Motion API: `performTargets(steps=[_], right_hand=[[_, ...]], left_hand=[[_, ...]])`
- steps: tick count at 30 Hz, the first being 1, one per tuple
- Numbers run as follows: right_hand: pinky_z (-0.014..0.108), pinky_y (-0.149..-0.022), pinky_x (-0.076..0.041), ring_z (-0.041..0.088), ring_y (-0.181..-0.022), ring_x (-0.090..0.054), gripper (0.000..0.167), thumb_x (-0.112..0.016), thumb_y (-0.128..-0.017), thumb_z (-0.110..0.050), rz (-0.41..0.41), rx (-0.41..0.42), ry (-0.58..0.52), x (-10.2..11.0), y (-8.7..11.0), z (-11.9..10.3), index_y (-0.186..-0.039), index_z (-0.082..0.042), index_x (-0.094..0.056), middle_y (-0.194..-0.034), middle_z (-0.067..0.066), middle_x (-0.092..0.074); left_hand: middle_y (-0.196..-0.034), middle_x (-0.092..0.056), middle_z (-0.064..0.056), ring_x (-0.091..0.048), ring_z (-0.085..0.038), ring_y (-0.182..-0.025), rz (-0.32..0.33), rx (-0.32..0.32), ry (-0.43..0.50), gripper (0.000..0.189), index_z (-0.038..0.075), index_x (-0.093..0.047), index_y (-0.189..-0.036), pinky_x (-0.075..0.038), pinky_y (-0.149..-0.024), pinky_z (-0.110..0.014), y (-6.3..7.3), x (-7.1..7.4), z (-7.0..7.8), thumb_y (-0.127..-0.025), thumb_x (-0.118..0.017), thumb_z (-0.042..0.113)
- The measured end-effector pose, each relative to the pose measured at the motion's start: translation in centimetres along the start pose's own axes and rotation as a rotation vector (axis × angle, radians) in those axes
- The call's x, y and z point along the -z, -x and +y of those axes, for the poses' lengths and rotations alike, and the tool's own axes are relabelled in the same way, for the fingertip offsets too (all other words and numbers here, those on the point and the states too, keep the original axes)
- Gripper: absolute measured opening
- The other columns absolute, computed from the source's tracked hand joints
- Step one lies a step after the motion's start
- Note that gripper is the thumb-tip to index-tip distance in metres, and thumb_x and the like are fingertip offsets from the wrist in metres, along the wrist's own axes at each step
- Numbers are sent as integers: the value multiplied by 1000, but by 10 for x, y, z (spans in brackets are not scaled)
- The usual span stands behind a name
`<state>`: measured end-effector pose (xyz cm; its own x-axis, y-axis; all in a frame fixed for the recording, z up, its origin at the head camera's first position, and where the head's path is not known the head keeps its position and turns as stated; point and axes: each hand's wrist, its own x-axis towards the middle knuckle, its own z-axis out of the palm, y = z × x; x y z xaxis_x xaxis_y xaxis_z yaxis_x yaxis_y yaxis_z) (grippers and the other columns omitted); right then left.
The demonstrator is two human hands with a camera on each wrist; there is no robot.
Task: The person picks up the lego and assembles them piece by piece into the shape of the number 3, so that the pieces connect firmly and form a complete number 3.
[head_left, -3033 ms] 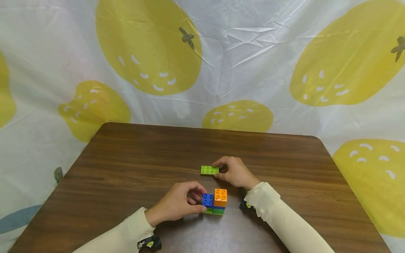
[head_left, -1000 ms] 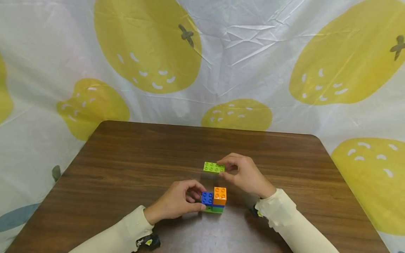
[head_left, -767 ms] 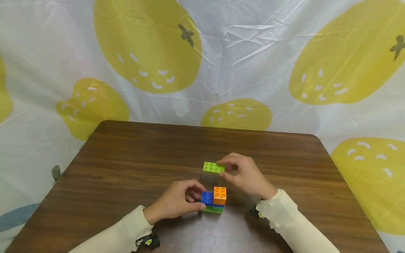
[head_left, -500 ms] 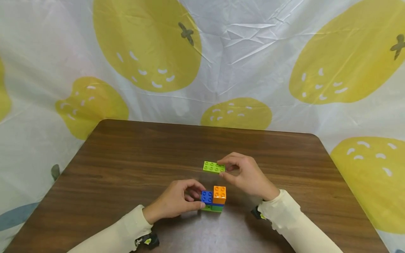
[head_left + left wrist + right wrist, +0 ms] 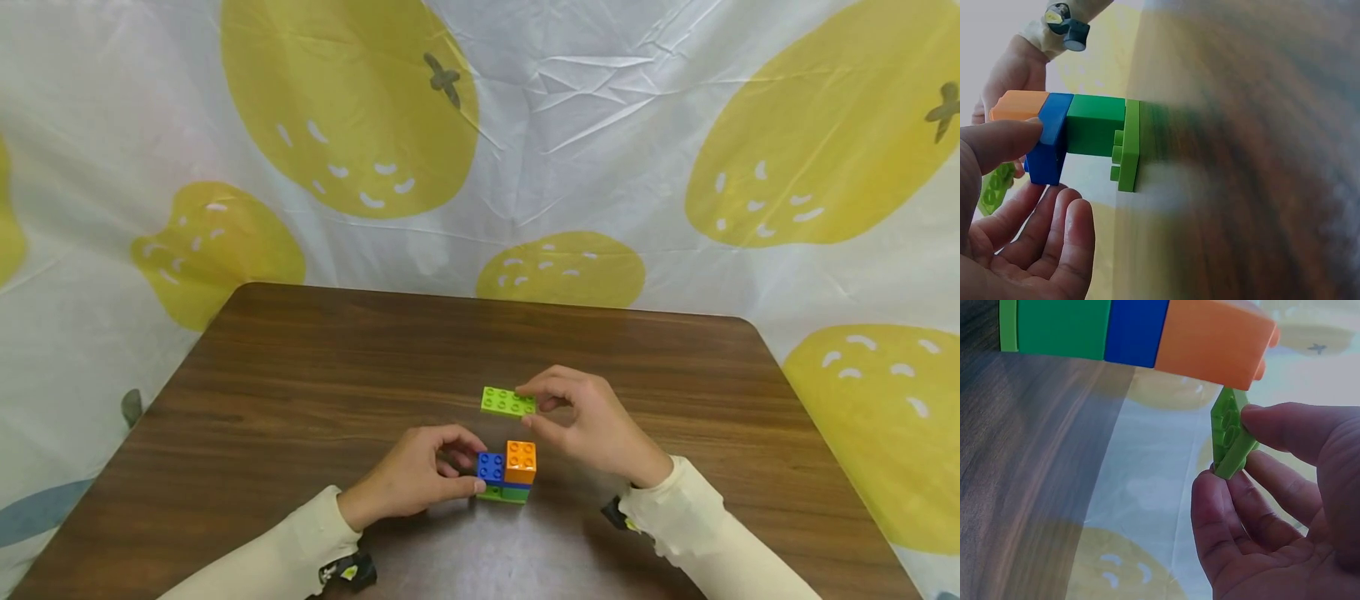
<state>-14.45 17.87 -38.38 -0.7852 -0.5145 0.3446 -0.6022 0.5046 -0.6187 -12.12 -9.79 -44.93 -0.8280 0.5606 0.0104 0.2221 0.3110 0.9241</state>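
A small stack of toy building bricks stands near the middle of the table. In the left wrist view its flat lime-green base brick (image 5: 1132, 144) lies under a dark green brick (image 5: 1094, 122). Above that are a blue brick (image 5: 491, 468) and, on its right half, an orange brick (image 5: 521, 461). My left hand (image 5: 420, 475) pinches the blue brick's left end between thumb and index finger, other fingers loosely bent. My right hand (image 5: 592, 417) pinches the right end of a loose flat lime-green brick (image 5: 502, 402), studs up and slightly tilted, held above the table just beyond the stack.
The brown wooden table (image 5: 337, 358) has rounded far corners. A white curtain (image 5: 375, 258) printed with yellow fruit hangs behind it and along its sides. Both wrists carry small dark cameras under cream sleeves (image 5: 277, 550).
Over three seconds my right hand has raised the flat lime-green brick off the table and drawn it slightly right. Lately it tilts and dips a little. My left hand keeps its hold on the stack.
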Motion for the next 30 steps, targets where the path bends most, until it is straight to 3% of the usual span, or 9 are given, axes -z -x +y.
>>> performTargets(steps=[30], right_hand=[[28, -80, -63, 8, -93, -72, 30, -85, -88, -9, 4, 115, 2, -2, 18, -18, -116, -14, -77, -114, -4, -76]], left_hand=[[-123, -74, -11, -70, -19, -101, 3, 11, 35, 38, 6, -72, -122, -62, -82, -24, 1, -1, -1, -90, -86, 21]])
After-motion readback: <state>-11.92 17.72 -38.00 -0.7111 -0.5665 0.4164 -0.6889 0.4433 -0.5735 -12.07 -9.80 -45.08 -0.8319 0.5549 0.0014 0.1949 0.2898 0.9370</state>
